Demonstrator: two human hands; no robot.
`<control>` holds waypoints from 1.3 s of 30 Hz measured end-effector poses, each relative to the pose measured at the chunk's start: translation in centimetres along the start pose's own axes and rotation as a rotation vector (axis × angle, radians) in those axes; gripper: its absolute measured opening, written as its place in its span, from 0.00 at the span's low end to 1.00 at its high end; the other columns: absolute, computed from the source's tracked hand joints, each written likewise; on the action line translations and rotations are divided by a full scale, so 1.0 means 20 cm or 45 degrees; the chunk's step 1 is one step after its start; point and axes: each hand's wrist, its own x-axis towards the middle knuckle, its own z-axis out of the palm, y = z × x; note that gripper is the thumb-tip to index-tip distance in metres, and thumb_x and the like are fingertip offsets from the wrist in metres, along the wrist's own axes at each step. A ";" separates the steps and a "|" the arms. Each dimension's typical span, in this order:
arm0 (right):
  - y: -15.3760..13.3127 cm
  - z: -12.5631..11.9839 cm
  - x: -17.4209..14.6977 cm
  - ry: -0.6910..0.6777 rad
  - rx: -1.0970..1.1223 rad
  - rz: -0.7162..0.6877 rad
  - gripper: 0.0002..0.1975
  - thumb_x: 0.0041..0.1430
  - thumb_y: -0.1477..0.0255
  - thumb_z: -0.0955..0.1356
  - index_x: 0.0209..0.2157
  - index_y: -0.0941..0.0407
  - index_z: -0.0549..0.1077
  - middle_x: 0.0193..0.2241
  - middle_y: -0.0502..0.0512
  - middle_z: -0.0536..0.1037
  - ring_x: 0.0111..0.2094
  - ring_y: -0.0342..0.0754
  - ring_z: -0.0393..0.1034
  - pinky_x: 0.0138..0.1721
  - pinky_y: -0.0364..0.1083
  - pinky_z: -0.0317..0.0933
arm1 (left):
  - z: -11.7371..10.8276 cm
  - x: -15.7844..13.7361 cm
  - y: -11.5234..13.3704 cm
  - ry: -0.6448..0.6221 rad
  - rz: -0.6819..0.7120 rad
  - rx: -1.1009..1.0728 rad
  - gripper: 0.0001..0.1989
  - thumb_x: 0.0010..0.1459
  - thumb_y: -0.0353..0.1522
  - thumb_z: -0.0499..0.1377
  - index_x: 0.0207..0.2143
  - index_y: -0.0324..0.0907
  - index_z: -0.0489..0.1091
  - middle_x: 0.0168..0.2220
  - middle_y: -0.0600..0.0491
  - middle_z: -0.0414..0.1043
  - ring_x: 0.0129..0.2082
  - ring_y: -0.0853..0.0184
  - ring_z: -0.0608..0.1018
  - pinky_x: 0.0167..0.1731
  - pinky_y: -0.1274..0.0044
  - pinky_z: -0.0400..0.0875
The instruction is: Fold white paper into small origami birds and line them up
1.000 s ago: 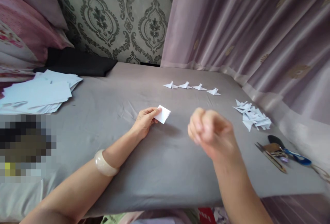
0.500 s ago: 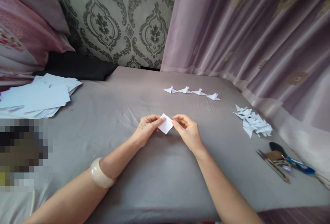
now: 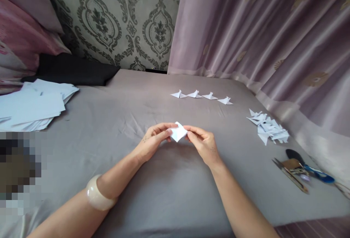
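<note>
Between my hands is a small folded piece of white paper, held above the grey sheet and showing a bent, opened-up surface. My left hand pinches its left corner between thumb and fingers. At the right corner, the thumb and forefinger of my right hand grip the paper. Some fingers of both hands are hidden behind it. Beyond the hands, several folded paper birds stand in a row. A pile of more folded white paper pieces lies to the right.
A stack of white paper sheets lies at the left, by a black cloth. Scissors with blue handles and a pointed tool rest at the right. A curtain hangs along the right side.
The paper was a flat diamond; now its surface is bent and spread at the corners. My right hand has shifted slightly right, and the view has turned a little.
</note>
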 end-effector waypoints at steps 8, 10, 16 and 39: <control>-0.02 0.00 -0.01 -0.006 0.060 0.018 0.11 0.53 0.66 0.70 0.38 0.53 0.79 0.31 0.51 0.81 0.31 0.46 0.74 0.38 0.47 0.69 | 0.00 -0.01 0.01 0.018 -0.033 0.048 0.20 0.47 0.34 0.68 0.45 0.43 0.76 0.32 0.50 0.77 0.32 0.65 0.76 0.36 0.76 0.68; -0.03 0.00 -0.02 0.003 0.063 0.017 0.10 0.53 0.66 0.70 0.38 0.53 0.79 0.30 0.51 0.80 0.31 0.46 0.74 0.38 0.47 0.69 | 0.00 -0.01 0.02 -0.008 -0.047 0.011 0.22 0.46 0.33 0.69 0.46 0.43 0.75 0.33 0.49 0.77 0.33 0.64 0.76 0.37 0.75 0.68; -0.02 0.00 -0.01 -0.021 0.089 0.012 0.10 0.54 0.67 0.70 0.38 0.53 0.78 0.31 0.51 0.80 0.31 0.45 0.73 0.37 0.46 0.68 | 0.02 -0.01 0.04 -0.061 -0.070 -0.039 0.24 0.44 0.32 0.70 0.47 0.45 0.75 0.37 0.49 0.77 0.34 0.65 0.76 0.36 0.75 0.68; -0.02 -0.01 -0.01 -0.055 0.002 0.075 0.09 0.54 0.69 0.68 0.37 0.56 0.75 0.28 0.50 0.75 0.29 0.43 0.69 0.34 0.43 0.63 | 0.01 -0.02 0.02 -0.207 -0.069 0.173 0.29 0.47 0.35 0.69 0.51 0.42 0.67 0.40 0.50 0.72 0.34 0.69 0.73 0.36 0.75 0.69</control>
